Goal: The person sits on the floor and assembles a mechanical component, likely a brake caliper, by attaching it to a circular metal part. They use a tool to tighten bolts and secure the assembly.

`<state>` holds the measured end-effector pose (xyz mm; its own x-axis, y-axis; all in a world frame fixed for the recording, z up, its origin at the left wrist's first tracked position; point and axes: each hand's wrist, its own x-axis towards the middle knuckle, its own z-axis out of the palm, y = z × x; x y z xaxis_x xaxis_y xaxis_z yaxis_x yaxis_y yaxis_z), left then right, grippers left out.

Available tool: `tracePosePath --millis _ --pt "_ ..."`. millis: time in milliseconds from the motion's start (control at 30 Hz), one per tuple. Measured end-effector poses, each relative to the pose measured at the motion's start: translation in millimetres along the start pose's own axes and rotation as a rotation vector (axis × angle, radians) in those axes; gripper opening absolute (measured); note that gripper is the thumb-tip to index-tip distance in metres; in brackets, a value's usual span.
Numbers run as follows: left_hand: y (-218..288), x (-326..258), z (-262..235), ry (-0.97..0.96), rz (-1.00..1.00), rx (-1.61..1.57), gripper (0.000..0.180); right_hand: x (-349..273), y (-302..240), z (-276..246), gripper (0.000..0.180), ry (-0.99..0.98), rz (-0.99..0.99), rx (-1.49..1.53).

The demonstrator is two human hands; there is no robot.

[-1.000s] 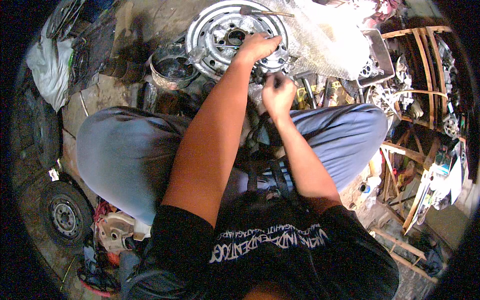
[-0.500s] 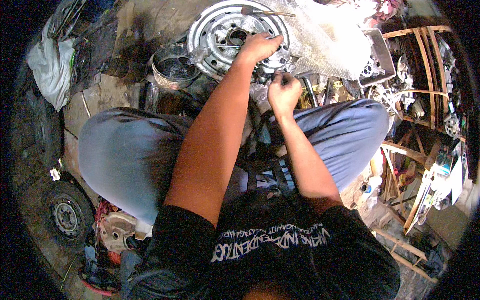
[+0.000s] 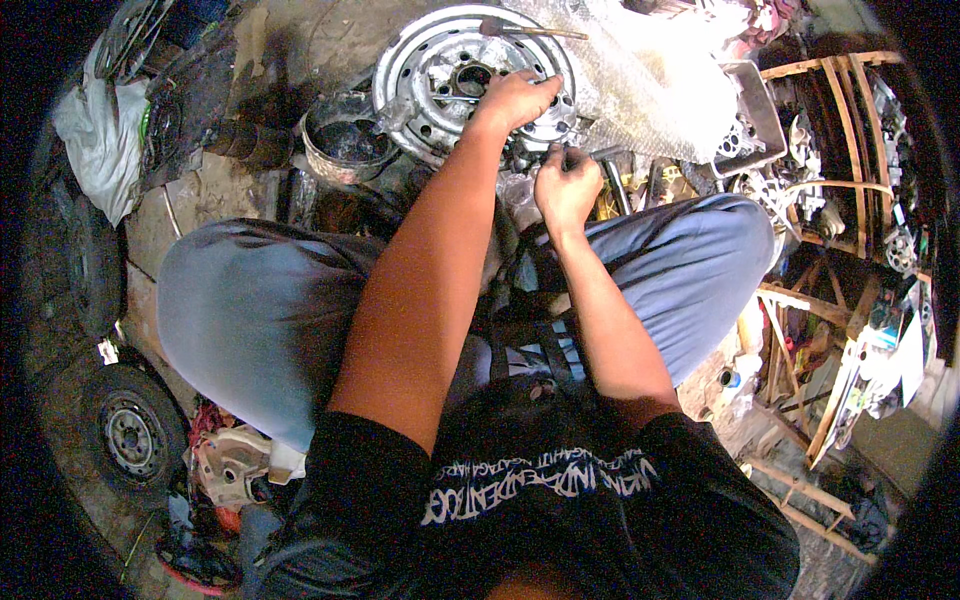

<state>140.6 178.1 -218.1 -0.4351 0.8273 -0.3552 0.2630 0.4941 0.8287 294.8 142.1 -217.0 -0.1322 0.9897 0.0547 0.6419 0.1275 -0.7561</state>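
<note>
Stretching out over a silver wheel [image 3: 415, 128], the left hand [image 3: 515, 102] lies back upward with its fingers bent down around the near side of a small metal part [image 3: 556, 125]. That part sits on the wheel's right side, just right of and below the left knuckles; the fingertips are hidden beneath the hand, so I cannot tell whether they are clamped on it. The right hand [image 3: 568, 192] is just below the part, its fingers curled together into a loose fist with darkened tips near the part's lower edge. I cannot tell whether anything is clamped inside that fist.

Left of the left hand, a thin silver rod [image 3: 455, 98] lies across the wheel below its centre hole. Above the left hand, a brush [image 3: 540, 32] with a wooden handle rests across the wheel's far edge. To the right of both hands, clear bubble wrap [image 3: 635, 85] spreads beside the wheel, and beyond it stands a grey tray [image 3: 768, 112] with metal pieces in it. Left of the hands, a round bucket [image 3: 314, 158] stands near the wheel. Below the grip, 2 bent knees in blue trousers [image 3: 250, 310] flank the 2 forearms.
</note>
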Motion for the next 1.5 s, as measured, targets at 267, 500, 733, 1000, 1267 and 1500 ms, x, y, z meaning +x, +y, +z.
tracePosePath --millis 267,500,733,1000,1267,1500 --pt "-7 8 7 0.057 0.037 -0.022 0.080 -5 -1 0 0.024 -0.041 -0.060 -0.012" --pt "-3 4 4 0.051 -0.024 0.011 0.084 5 9 -9 0.028 -0.002 -0.065 -0.007" --pt "-6 4 8 0.069 0.017 -0.044 0.079 16 20 -3 0.023 0.120 -0.063 0.042" --pt "-9 9 9 0.037 0.024 -0.053 0.082 16 18 -6 0.024 0.023 -0.077 0.026" --pt "-3 2 6 0.076 -0.006 -0.050 0.081 8 21 -4 0.026 0.026 -0.151 -0.009" --pt "-3 1 2 0.039 -0.020 -0.026 0.080 0 21 0 0.026 -0.048 -0.083 -0.013"
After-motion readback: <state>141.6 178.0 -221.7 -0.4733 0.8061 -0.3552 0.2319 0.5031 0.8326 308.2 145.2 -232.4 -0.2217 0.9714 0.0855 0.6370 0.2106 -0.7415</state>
